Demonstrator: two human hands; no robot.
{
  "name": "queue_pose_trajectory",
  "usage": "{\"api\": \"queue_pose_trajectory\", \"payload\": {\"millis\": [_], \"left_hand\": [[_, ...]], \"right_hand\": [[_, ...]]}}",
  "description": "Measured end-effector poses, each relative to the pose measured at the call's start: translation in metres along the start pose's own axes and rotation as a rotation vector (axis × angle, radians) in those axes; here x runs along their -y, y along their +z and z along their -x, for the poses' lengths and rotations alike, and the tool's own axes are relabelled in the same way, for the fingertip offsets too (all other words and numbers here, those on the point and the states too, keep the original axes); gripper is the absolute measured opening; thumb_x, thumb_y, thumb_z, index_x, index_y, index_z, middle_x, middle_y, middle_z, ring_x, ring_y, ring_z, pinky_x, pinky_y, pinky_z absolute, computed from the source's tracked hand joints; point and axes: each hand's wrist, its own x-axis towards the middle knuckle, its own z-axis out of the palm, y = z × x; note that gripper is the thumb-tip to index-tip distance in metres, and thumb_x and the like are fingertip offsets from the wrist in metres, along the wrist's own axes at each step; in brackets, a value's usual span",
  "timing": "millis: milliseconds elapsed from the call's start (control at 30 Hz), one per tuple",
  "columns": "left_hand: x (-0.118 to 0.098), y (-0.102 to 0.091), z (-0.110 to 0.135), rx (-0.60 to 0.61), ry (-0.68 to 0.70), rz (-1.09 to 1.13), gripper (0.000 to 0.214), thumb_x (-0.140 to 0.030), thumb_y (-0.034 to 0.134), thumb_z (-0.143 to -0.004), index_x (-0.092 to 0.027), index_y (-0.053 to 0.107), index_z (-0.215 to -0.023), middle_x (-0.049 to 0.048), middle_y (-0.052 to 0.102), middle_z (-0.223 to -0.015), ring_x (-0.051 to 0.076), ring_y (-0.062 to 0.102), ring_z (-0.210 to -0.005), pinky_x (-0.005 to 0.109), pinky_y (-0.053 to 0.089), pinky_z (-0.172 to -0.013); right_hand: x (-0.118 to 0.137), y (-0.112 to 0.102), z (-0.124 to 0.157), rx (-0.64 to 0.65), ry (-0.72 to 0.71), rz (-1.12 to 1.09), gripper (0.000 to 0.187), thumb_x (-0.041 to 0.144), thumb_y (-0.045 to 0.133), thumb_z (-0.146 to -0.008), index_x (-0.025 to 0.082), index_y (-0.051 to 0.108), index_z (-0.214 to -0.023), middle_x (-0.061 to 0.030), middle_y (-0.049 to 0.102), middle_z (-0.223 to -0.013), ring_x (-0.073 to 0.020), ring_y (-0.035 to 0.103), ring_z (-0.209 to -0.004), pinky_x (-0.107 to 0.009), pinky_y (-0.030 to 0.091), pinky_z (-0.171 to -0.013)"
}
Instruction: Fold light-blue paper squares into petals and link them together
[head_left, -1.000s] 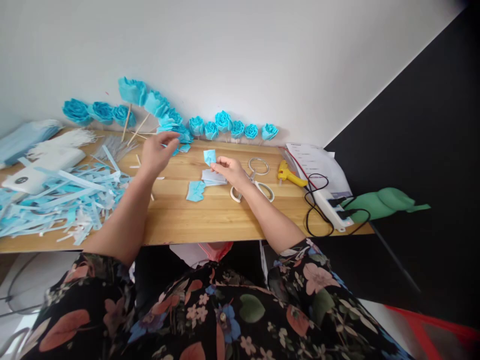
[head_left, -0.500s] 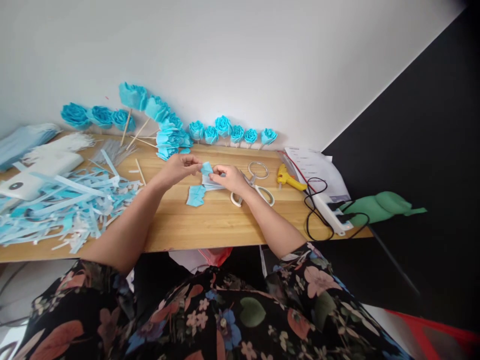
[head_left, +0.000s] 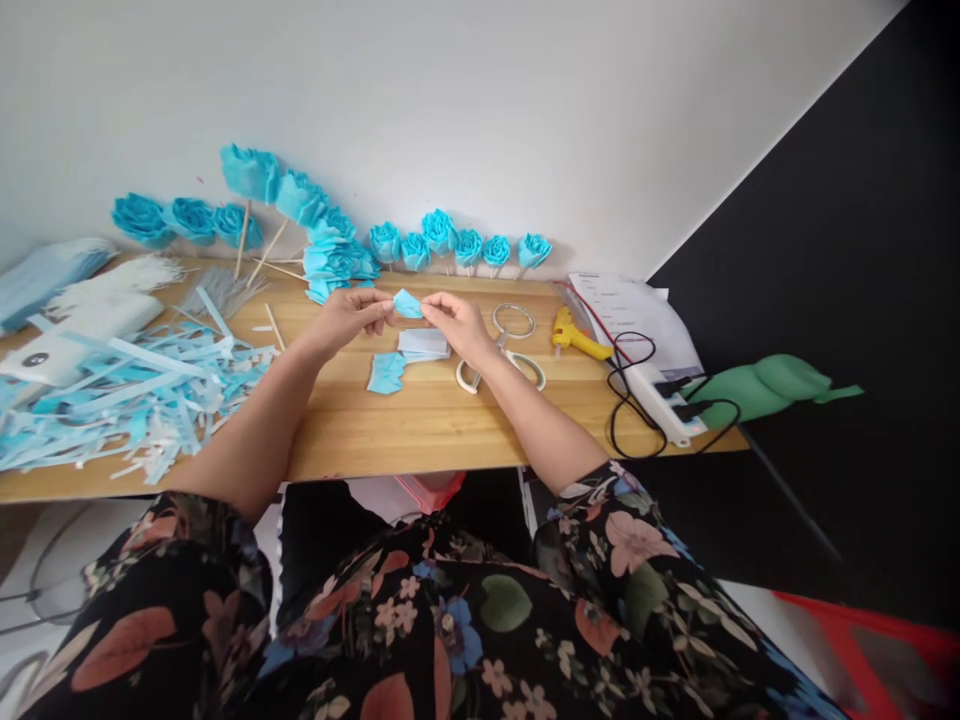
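Observation:
Between my two hands a small blue piece of crepe paper [head_left: 407,303] is stretched above the table. My left hand [head_left: 352,318] pinches its left side, and my right hand [head_left: 455,320] pinches its right side. Below them lie a stack of pale paper pieces [head_left: 424,344] and some blue paper pieces [head_left: 385,373] with a jagged edge. White-handled scissors [head_left: 512,350] rest beside my right hand, partly hidden by the right wrist and forearm.
Blue paper roses [head_left: 439,232] on sticks line the wall. Paper scraps [head_left: 142,400] heap at the left, near a white device [head_left: 67,345]. On the right are a yellow glue gun [head_left: 577,335], a power strip [head_left: 660,400] with black cords, printed sheets [head_left: 626,310] and a green bundle [head_left: 772,390].
My hands have lifted slightly away from the paper stack, uncovering it, and spread a little apart with the blue piece between them. The whole view has shifted slightly.

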Motion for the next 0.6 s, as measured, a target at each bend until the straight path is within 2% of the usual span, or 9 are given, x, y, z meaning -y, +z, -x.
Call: {"api": "queue_pose_trajectory", "payload": {"millis": [133, 267, 333, 467, 600], "left_hand": [[-0.001, -0.011, 0.001, 0.092, -0.068, -0.051, 0.042, -0.056, 0.071, -0.078, -0.015, 0.072, -0.082, 0.0069, 0.070, -0.074, 0.013, 0.059, -0.060, 0.028, 0.050, -0.061], [-0.012, -0.026, -0.001, 0.009, -0.117, -0.120, 0.049, -0.063, 0.063, -0.081, -0.016, 0.073, -0.094, 0.0090, 0.072, -0.080, 0.015, 0.061, -0.063, 0.031, 0.051, -0.063], [-0.017, -0.035, -0.002, 0.025, -0.149, -0.270, 0.046, -0.061, 0.061, -0.081, -0.017, 0.074, -0.090, 0.0082, 0.072, -0.078, 0.016, 0.061, -0.062, 0.029, 0.049, -0.063], [-0.017, -0.048, 0.004, 0.182, -0.214, -0.676, 0.035, -0.055, 0.065, -0.074, -0.022, 0.076, -0.075, 0.0025, 0.070, -0.063, 0.017, 0.060, -0.059, 0.026, 0.042, -0.061], [-0.001, -0.043, 0.020, 0.249, -0.211, -0.792, 0.033, -0.053, 0.062, -0.072, -0.025, 0.078, -0.078, 0.0023, 0.074, -0.070, 0.021, 0.064, -0.068, 0.026, 0.041, -0.064]], "right_hand": [[0.003, 0.000, -0.001, -0.012, 0.005, 0.038, 0.026, 0.042, 0.061, -0.085, 0.018, 0.067, -0.091, -0.0007, 0.069, -0.081, -0.0140, 0.064, -0.079, -0.026, 0.050, -0.079], [0.005, -0.004, -0.005, -0.077, -0.006, 0.033, 0.024, 0.041, 0.058, -0.088, 0.019, 0.066, -0.091, -0.0017, 0.071, -0.085, -0.0142, 0.065, -0.080, -0.027, 0.051, -0.081], [0.005, -0.005, -0.006, -0.087, -0.009, 0.002, 0.023, 0.041, 0.060, -0.087, 0.018, 0.066, -0.091, -0.0021, 0.072, -0.085, -0.0146, 0.065, -0.082, -0.027, 0.051, -0.081], [0.003, -0.004, -0.007, -0.093, -0.011, -0.083, 0.024, 0.039, 0.063, -0.085, 0.018, 0.070, -0.093, -0.0026, 0.073, -0.086, -0.0148, 0.066, -0.082, -0.028, 0.052, -0.081], [0.001, -0.001, -0.008, -0.095, -0.009, -0.159, 0.026, 0.038, 0.066, -0.082, 0.017, 0.072, -0.096, -0.0023, 0.073, -0.087, -0.0138, 0.064, -0.078, -0.029, 0.052, -0.082]]}}
